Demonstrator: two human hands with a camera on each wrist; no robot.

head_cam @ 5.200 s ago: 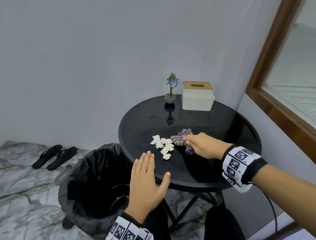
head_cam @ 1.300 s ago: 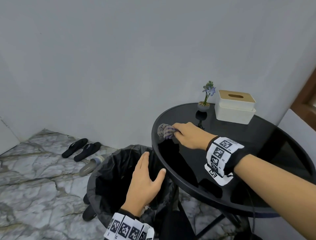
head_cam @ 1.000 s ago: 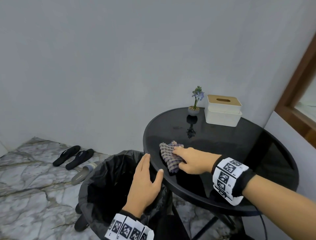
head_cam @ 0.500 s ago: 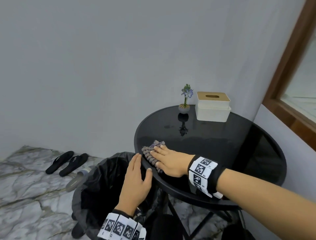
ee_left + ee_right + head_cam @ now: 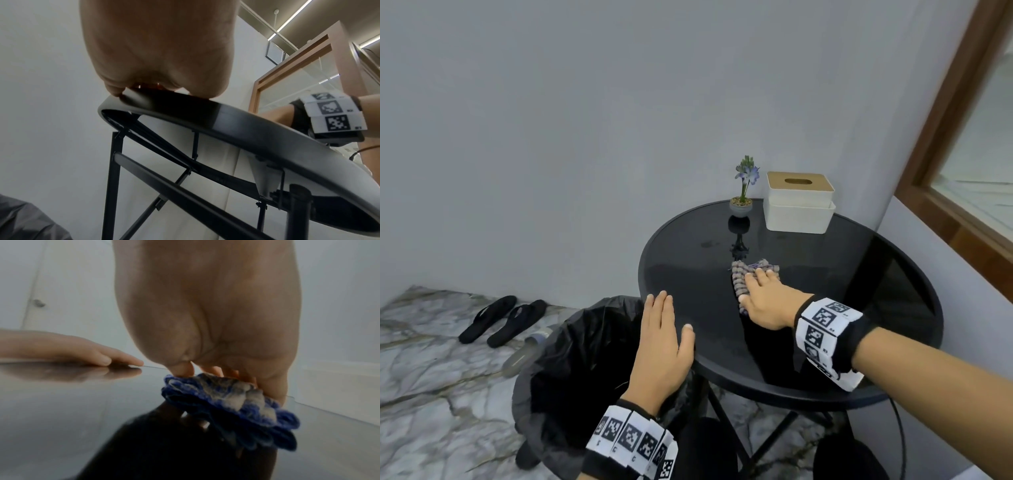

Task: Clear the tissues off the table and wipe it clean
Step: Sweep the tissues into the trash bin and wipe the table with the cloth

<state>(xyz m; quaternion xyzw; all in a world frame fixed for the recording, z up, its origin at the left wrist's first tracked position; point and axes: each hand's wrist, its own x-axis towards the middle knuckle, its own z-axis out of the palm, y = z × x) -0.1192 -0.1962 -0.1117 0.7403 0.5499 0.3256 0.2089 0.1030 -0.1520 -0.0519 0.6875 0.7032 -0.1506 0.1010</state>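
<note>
Change — tissues gone from desk (image 5: 825,308) | my right grip (image 5: 765,301) flat on cloth (image 5: 739,277), now nearer the flowerpot (image 5: 740,207) | left grip (image 5: 661,342) splayed, empty | wiping underway

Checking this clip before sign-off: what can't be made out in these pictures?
- Inside of the bin: head view, black liner too dark to show any tissues.
- Table under the cloth and right hand: covered by them.
- Left hand fingertips: left wrist view, hidden behind the palm.
</note>
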